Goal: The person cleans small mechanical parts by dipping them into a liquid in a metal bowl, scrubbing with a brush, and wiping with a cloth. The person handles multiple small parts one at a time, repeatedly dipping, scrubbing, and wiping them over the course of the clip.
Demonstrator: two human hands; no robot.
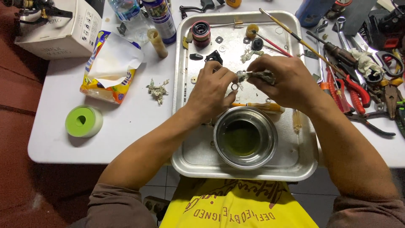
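Over a metal tray (pixel 185 84), the left hand (pixel 211 90) pinches a small metal ring (pixel 234 86) while the right hand (pixel 282 80) presses a grimy rag (pixel 263 76) closed around a small metal part (pixel 241 75). A steel bowl (pixel 245 137) of green liquid sits at 6 o'clock; pliers (pixel 358 90) lie at 3 o'clock.

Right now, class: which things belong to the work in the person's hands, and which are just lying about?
In use:
left hand, small metal ring
right hand, dirty rag
metal tray
steel bowl

Lying about:
green tape roll
tissue pack
red-handled pliers
cardboard box
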